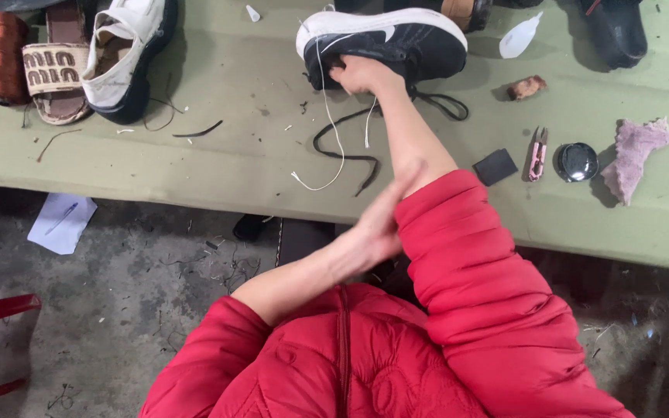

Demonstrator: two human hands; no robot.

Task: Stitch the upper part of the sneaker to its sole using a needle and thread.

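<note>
Thread spool [4, 56], sandal [56, 73] & white shoe [129, 50] lie at far left of the green bench [218, 155]. Center: left hand [377, 224], flat & holding nothing, presses the red sleeve [466, 255] at the right forearm. Right hand [361, 76] closes on the heel of a black sneaker [396, 42], tipped on its side near the bench's back edge. White thread [327, 131] & laces dangle; a tug could snag them. Snips [536, 153], tin [578, 161], rag [636, 155] at right.
</note>
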